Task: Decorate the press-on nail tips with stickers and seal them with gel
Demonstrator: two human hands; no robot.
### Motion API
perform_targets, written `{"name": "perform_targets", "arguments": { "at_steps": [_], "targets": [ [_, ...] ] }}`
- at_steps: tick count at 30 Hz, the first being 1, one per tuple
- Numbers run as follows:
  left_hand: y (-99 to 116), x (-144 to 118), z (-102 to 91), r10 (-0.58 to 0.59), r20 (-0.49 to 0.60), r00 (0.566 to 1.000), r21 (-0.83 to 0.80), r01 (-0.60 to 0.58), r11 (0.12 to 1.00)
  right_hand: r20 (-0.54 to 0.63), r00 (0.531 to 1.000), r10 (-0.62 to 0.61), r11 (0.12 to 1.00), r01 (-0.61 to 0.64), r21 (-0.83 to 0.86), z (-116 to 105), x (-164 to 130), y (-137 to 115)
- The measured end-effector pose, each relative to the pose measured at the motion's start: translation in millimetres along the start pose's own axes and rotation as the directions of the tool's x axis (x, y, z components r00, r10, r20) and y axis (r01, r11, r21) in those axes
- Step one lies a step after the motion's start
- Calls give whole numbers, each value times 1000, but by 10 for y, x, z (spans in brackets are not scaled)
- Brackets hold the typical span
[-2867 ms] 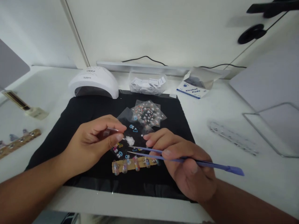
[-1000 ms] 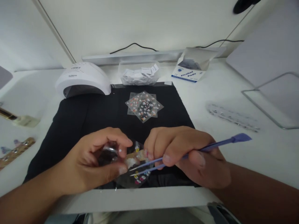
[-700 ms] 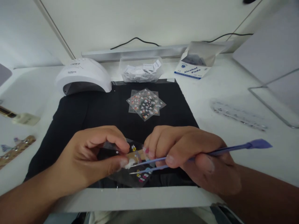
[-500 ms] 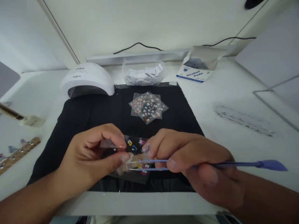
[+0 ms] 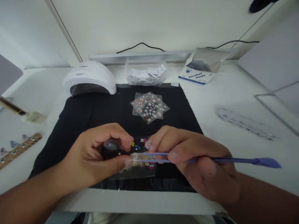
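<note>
My right hand (image 5: 187, 152) grips purple-handled tweezers (image 5: 198, 160) lying nearly level. Their pale tips point left and are slightly apart, near my left thumb. My left hand (image 5: 100, 152) is curled, with a gap between thumb and index finger; it appears to hold a clear sticker sheet (image 5: 149, 171) printed with small yellow, pink and blue designs. Some of the sheet passes behind the tweezers, and fingers of my right hand are close to its upper right edge. A small blurred clear piece shows by my left thumb tip. I cannot tell what it is.
More sticker sheets (image 5: 149, 107) lie stacked crosswise on the black cloth (image 5: 112, 109). Behind stand a white nail lamp (image 5: 91, 76), a clear tub of white packets (image 5: 146, 76) and an alcohol pads box (image 5: 198, 70). A bottle (image 5: 34, 116) and a wooden strip (image 5: 21, 149) are at left.
The sticker sheet and my left hand have shifted slightly right. The tweezers have risen a little, and my left index finger is farther from the thumb.
</note>
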State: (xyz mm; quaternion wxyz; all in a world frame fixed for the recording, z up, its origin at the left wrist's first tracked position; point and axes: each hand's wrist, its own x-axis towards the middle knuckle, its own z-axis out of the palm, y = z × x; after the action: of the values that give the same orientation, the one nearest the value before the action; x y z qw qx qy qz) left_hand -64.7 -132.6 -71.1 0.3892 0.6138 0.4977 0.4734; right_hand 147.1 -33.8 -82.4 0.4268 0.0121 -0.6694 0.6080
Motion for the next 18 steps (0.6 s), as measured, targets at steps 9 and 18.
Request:
{"name": "perform_targets", "arguments": {
  "at_steps": [9,18],
  "targets": [
    [12,38,-22,-59,-136,989,-81,48,996,21,1000,-18,1000,18,-12,-23,24,24],
    [-6,73,-21,-31,-211,977,-104,9,995,21,999,-36,998,37,-44,-30,5,25]
  ]
}}
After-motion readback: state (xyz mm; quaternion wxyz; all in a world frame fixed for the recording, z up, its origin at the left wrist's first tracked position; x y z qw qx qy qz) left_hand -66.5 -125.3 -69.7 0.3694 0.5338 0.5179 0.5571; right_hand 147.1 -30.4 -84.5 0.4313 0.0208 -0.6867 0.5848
